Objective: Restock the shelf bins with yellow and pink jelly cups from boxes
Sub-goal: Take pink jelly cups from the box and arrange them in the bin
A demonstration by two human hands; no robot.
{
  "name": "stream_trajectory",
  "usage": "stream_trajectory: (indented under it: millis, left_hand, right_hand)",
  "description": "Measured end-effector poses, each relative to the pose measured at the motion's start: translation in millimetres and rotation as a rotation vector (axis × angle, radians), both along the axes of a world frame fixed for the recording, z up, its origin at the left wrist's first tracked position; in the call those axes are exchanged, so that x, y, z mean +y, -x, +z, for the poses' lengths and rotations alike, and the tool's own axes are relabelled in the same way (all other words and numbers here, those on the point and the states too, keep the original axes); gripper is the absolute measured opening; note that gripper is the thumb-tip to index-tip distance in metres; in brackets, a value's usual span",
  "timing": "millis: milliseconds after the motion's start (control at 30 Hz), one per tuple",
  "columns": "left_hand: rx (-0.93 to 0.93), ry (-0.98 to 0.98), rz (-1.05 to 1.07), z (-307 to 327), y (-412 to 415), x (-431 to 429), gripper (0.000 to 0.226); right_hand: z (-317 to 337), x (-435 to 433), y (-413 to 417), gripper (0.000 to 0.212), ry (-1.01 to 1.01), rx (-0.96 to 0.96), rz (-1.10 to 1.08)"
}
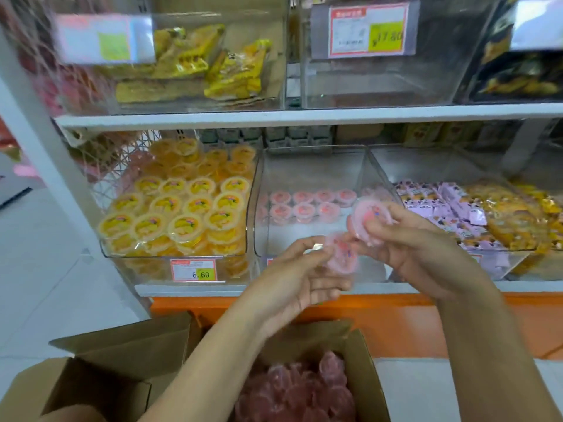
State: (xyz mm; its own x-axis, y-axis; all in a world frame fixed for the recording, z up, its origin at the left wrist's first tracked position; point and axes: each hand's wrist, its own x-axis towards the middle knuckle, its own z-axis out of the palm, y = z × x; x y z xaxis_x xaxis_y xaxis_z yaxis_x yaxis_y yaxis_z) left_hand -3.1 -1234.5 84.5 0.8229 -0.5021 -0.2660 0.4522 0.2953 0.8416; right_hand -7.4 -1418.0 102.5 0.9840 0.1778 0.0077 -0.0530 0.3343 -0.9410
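My left hand [300,278] pinches a pink jelly cup [342,254] in front of the middle clear bin [313,166]. My right hand [408,239] grips another pink jelly cup [370,216] just above and to the right. At the back of that bin two short rows of pink cups [307,204] stand. The left bin [128,263] is full of yellow jelly cups [182,214]. Below, an open cardboard box [365,360] holds several pink cups [298,394].
An open cardboard box [100,376] stands at the lower left. The right bin holds purple packets [447,205] and yellow packets [511,214]. The upper shelf [304,117] carries clear bins with yellow snack bags [201,65]. An orange base [396,321] runs under the shelf.
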Motion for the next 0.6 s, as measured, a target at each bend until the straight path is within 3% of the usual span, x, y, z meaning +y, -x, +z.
stream_trajectory:
  millis: [167, 267, 367, 467, 600]
  left_hand:
    - [0.035, -0.035, 0.046, 11.9, -49.9, -23.7, 0.013]
    - [0.033, 0.004, 0.112, 14.3, -78.2, -32.6, 0.017]
    - [-0.008, -0.024, 0.123, 11.5, -100.0, -36.0, 0.023]
    - [-0.028, -0.218, 0.060, 4.9, -116.2, -35.7, 0.023]
    - [0.001, -0.546, 0.024, -5.3, -130.8, -31.1, 0.016]
  right_hand:
    - [16.6, 8.2, -38.3, 0.030, -0.044, -0.014, -0.166]
    - [18.7, 7.8, -70.1, 0.016, 0.106, 0.034, -0.248]
    - [16.0, 9.5, -96.5, 0.024, 0.199, 0.094, -0.219]
    - [16.9, 10.2, -122.6, 0.016, 0.279, 0.100, -0.217]
    - [7.2, 15.8, -157.3, 0.012, 0.537, 0.196, -0.069]
